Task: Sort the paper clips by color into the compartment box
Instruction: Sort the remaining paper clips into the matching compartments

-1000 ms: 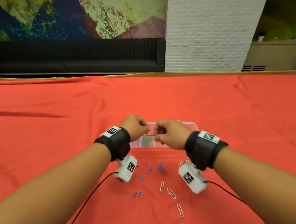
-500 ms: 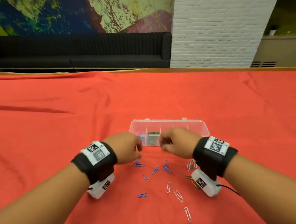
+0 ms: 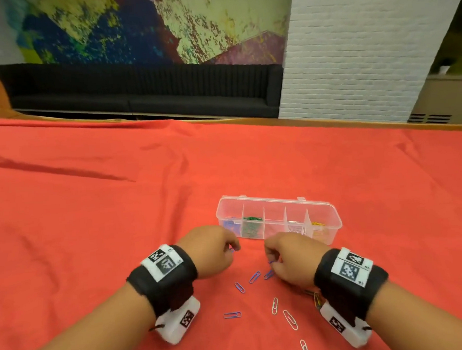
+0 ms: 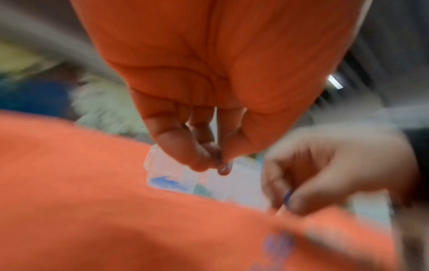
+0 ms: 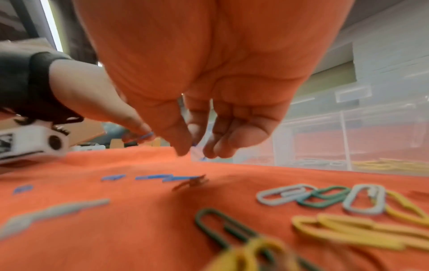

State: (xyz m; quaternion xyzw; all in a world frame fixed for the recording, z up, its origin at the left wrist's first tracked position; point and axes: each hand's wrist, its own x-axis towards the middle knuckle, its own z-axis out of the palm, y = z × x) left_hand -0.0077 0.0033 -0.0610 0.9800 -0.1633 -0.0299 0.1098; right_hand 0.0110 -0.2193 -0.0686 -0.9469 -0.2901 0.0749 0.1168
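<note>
The left hand (image 3: 213, 253) pinches a blue paper clip (image 4: 223, 166) between thumb and fingertips, the clip poking out below the fingers; the other fingers are curled in. The right hand (image 3: 289, 260) likewise pinches a second blue clip (image 3: 271, 262) at its fingertips, low over the red cloth (image 3: 118, 208). Both hands hover close together, just in front of the clear box (image 3: 332, 217), which lies open on the cloth with its long side toward the person. Inside the box, the leftmost compartment holds blue clips (image 3: 229, 225), the next one green clips (image 3: 251, 222), one further right pale clips, and the rightmost yellow clips (image 3: 317, 224); the middle compartment's contents cannot be made out. On the cloth between the wrists lie loose clips: three blue ones (image 3: 254, 277) just below the right hand's fingers, another blue one (image 3: 232, 315) nearer the left wrist, and three white ones (image 3: 290, 320) in a line running toward the person. Beneath the right wrist, a small pile of yellow, green and white clips (image 5: 325, 199) lies on the cloth, some overlapping each other. Each wrist wears a black band (image 3: 165, 276) with a white camera block under it. Beyond the table stand a dark bench (image 3: 138, 91) and a white brick pillar (image 3: 351, 45).
</note>
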